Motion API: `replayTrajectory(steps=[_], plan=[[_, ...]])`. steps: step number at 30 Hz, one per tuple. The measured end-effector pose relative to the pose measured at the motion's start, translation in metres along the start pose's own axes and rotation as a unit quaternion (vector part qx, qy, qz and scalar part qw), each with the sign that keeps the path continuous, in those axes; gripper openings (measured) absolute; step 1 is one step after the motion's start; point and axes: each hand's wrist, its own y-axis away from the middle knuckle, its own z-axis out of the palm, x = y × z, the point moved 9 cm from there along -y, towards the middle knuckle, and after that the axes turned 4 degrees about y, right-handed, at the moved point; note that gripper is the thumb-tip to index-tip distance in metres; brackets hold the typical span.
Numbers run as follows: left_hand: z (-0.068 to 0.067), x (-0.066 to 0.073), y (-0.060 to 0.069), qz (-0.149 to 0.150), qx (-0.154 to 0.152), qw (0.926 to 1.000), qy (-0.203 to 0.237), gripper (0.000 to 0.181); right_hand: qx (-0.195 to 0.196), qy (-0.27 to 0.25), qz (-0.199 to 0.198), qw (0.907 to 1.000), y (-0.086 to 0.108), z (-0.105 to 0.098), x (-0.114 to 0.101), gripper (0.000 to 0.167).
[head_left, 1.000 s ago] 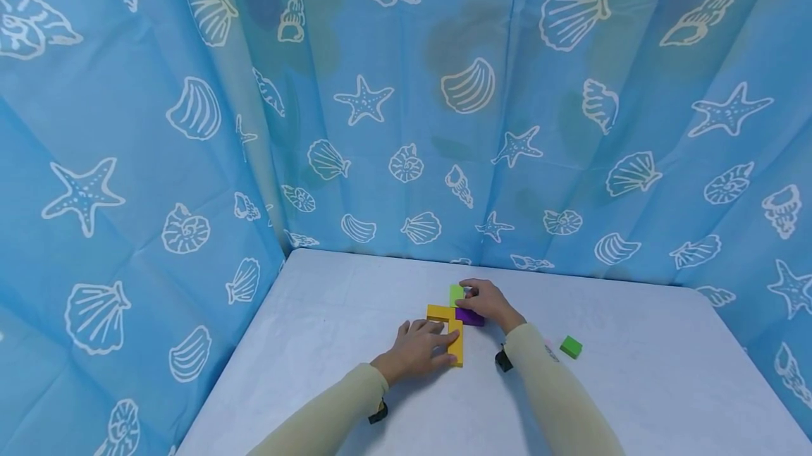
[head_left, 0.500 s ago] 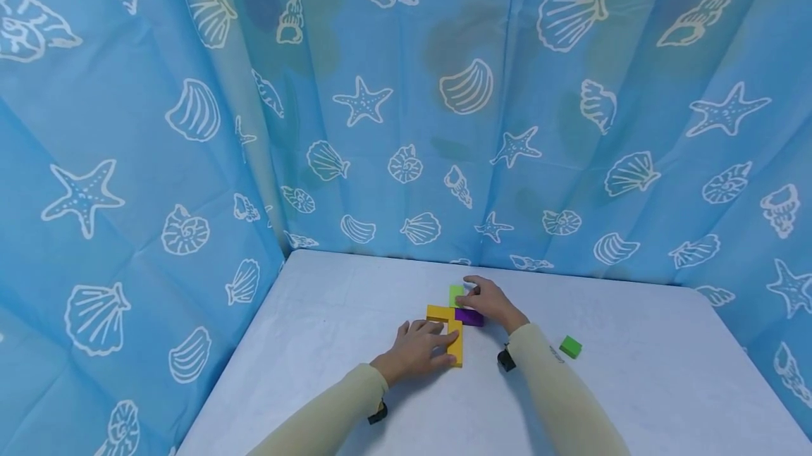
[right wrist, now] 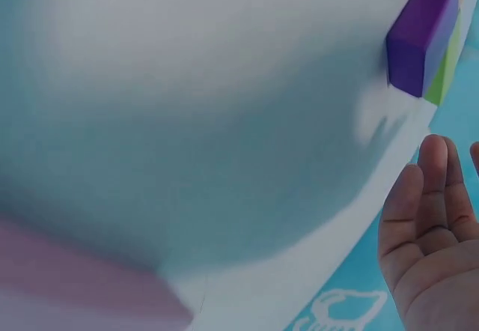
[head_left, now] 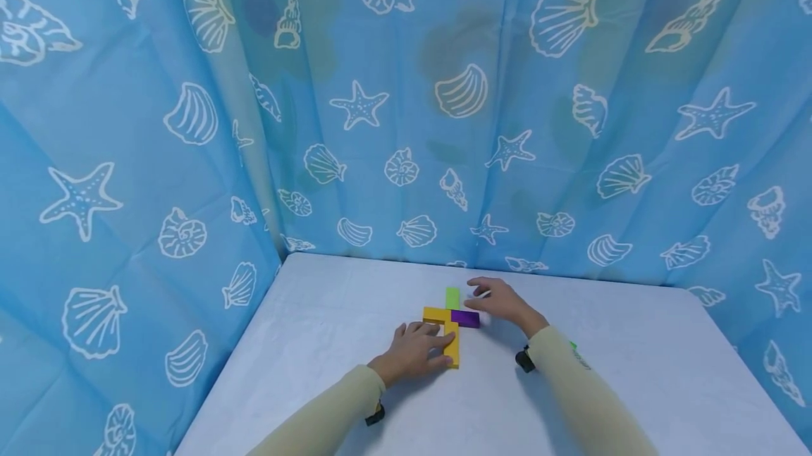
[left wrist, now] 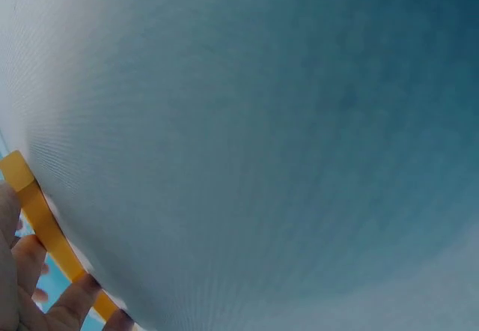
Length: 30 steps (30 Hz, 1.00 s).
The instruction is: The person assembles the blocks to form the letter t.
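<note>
In the head view, several coloured blocks touch one another on the table. One yellow block (head_left: 436, 314) lies crosswise, and a second yellow block (head_left: 452, 347) runs toward the near edge. A purple block (head_left: 466, 318) extends right from their junction; a light green block (head_left: 452, 298) points away behind it. My left hand (head_left: 410, 353) rests against the near yellow block with spread fingers, and the left wrist view shows fingertips (left wrist: 77, 295) along yellow wood. My right hand (head_left: 499, 301) hovers right of the light green block, apart from it, fingers loosely extended and holding nothing.
A green block (head_left: 574, 345) shows only a sliver beside the right sleeve. At the lower left of the right wrist view lies a blurred pink object (right wrist: 82, 282). A blue shell-patterned curtain (head_left: 406, 125) stands behind the white table (head_left: 355, 280).
My right hand has let go of the light green block and drawn off to the right. Its sleeve now covers most of the green block. The left hand stays on the yellow block.
</note>
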Motion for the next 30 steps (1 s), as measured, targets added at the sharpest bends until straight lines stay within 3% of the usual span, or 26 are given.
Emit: replayTrajectory(steps=[12,30], plan=[[-0.001,0.000,0.000,-0.006,-0.002,0.9999,0.009,0.056,0.005,-0.002,-0.037,0.9993,0.022,-0.018,0.022,0.049],[-0.001,-0.001,-0.001,0.001,-0.001,1.0000,0.004,0.056,0.028,-0.012,-0.018,0.9994,0.069,-0.040,0.066,0.048]])
